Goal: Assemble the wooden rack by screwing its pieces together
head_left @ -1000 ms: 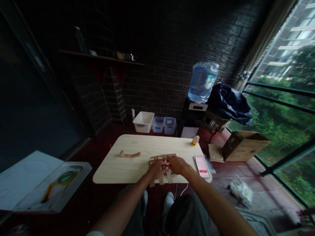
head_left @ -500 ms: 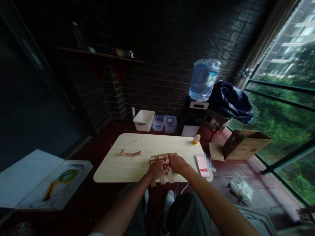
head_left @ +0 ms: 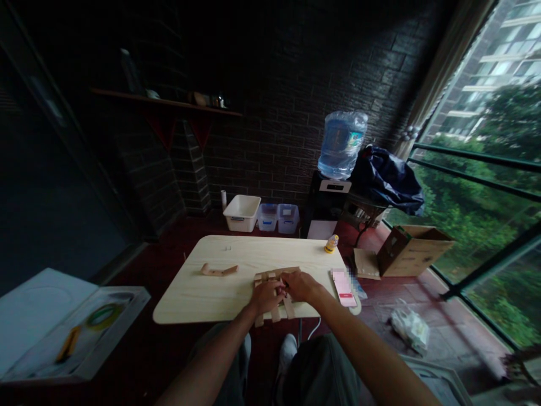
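Brown woven strips (head_left: pixel 275 313) lie at the near edge of the pale table (head_left: pixel 186 301), with several ends hanging toward me. My left hand (head_left: pixel 265 297) rests over the strips, its fingers bent near the middle of the weave. Close against it, my right hand (head_left: pixel 301 285) has its fingers pinched together on the strips' right part. The fingertips meet, and what lies exactly between them is too small to make out. A separate curled brown strip (head_left: pixel 220 272) lies on the table to the left of both hands.
On the table are a yellow-capped bottle (head_left: pixel 332 243) at the back right and a pink-screened phone (head_left: pixel 344 288) at the right. An open white case (head_left: pixel 114 332) is at left. Bins (head_left: pixel 242 214), a water dispenser (head_left: pixel 327 208) and a cardboard box (head_left: pixel 412 254) stand beyond.
The view has shifted slightly, so the scene sits a little lower and further left. My hands stay together on the strips, with small finger movements.
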`<control>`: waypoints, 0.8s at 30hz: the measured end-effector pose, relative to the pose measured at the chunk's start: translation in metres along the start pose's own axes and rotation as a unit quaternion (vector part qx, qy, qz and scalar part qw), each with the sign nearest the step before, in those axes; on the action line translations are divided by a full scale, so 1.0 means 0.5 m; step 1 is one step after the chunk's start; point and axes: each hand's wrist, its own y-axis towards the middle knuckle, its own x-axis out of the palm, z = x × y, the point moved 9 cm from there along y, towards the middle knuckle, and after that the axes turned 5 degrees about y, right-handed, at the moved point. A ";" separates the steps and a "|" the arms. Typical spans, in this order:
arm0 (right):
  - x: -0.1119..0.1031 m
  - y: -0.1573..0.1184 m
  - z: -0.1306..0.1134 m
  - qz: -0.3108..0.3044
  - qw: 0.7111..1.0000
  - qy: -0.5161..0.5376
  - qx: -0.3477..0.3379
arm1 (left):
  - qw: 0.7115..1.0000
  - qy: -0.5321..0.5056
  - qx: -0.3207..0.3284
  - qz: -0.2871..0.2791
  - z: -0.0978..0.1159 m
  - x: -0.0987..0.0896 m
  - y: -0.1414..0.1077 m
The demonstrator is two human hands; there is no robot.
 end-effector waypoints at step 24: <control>-0.009 0.007 0.012 -0.006 1.000 0.012 0.008 | 1.000 -0.003 0.003 0.002 -0.009 0.009 0.008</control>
